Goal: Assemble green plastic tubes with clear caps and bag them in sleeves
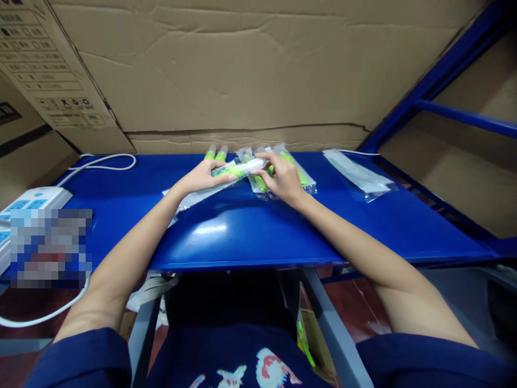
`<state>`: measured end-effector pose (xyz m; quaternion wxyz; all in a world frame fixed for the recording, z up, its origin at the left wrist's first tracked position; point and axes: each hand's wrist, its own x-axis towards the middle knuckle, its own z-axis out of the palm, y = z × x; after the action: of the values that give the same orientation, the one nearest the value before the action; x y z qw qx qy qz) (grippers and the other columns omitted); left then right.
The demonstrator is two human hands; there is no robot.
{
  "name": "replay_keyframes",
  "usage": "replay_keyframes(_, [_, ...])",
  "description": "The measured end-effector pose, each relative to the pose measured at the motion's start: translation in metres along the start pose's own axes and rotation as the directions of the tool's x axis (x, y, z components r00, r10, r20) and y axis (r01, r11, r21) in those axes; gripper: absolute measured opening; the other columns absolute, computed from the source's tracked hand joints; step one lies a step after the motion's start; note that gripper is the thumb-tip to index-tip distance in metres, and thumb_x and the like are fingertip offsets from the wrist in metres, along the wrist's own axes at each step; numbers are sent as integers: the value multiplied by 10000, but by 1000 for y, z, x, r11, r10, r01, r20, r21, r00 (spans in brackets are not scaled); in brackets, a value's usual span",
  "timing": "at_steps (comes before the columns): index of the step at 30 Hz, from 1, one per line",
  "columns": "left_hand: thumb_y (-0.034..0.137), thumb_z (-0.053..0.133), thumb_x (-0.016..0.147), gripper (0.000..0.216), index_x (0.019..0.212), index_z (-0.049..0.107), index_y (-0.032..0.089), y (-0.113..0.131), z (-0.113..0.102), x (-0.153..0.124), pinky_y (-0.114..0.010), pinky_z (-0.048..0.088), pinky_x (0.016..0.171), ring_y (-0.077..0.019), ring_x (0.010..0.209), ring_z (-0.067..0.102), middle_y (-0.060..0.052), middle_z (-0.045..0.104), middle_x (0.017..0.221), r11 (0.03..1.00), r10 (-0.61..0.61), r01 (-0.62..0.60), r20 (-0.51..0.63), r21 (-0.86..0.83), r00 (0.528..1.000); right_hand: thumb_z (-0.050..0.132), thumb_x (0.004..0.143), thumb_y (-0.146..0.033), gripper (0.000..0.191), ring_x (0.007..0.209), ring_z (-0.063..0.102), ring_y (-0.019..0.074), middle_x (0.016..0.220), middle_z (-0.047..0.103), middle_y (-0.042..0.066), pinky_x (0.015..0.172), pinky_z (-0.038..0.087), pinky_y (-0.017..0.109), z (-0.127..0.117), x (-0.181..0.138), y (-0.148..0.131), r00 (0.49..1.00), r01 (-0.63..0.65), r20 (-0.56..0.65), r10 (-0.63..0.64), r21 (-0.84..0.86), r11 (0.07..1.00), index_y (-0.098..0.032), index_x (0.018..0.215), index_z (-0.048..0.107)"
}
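Observation:
Both my hands hold one clear plastic bag with a green item [239, 169] just above the blue table [242, 231]. My left hand [202, 177] grips the bag's left part with fingers curled round it. My right hand [283, 178] pinches its right end. Under and behind my right hand lie several more bagged green items [301, 175]. Two unbagged green items [215, 153] lie at the back by the cardboard. Flat clear bags [189, 200] lie under my left wrist.
A stack of empty clear bags [359, 175] lies at the right of the table. A white power strip [30, 200] and its cable [100, 160] sit at the left. Cardboard boxes [242, 70] wall the back. A blue rack frame [452, 108] stands at the right.

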<state>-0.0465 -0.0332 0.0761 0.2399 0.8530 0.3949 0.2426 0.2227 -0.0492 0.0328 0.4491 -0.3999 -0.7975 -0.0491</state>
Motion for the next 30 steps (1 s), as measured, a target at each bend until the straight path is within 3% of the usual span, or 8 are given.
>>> replay_keyframes(5, [657,676,853,658,1192,766,99,5,2,-2,-311,484,812,-270,917,688,-108,777,1030,1000,-18,18,4,10,1000,641,999,-487,348,1227,675,364,1345,706,156,1047,542,534,0,0,-8,1000,18,-23,-17,53,998,-231,1223,713])
replay_keyframes(11, [624,711,850,614,1188,749,113,12,5,-5,-342,521,924,-323,1066,715,-157,783,1198,999,-24,25,38,-43,999,691,974,-462,308,1174,699,362,1366,686,159,1014,563,548,5,-5,-12,996,85,11,-85,1,996,-226,1170,721])
replay_keyframes(15, [627,714,853,599,1168,755,119,15,2,-5,-325,516,895,-300,1031,707,-127,788,1156,997,-28,33,66,-69,997,673,995,-502,351,1230,673,369,1386,670,172,1049,545,561,7,-5,-15,992,123,-5,-123,24,992,-221,1203,697])
replay_keyframes(21, [677,692,871,647,1171,767,109,8,-5,-4,-307,499,851,-263,954,686,-96,777,1066,991,-9,17,60,-134,998,662,961,-650,481,1358,585,399,1437,612,183,1140,487,610,5,0,-14,998,50,-38,-47,69,996,-234,1201,644])
replay_keyframes(25, [694,689,875,647,1153,779,117,2,-5,-3,-300,485,801,-240,904,667,-81,765,1019,990,-6,14,57,-143,998,648,991,-547,327,1350,590,390,1406,626,179,1144,491,612,7,0,-13,995,79,-64,-76,44,996,-240,1104,653])
replay_keyframes(30, [681,684,886,603,1089,792,124,-2,-3,-2,-282,477,758,-211,834,648,-55,754,926,993,-22,28,51,-117,998,595,1000,-411,237,1201,656,353,1447,597,164,1086,527,635,12,-3,-13,995,93,-44,-89,89,992,-252,1155,676])
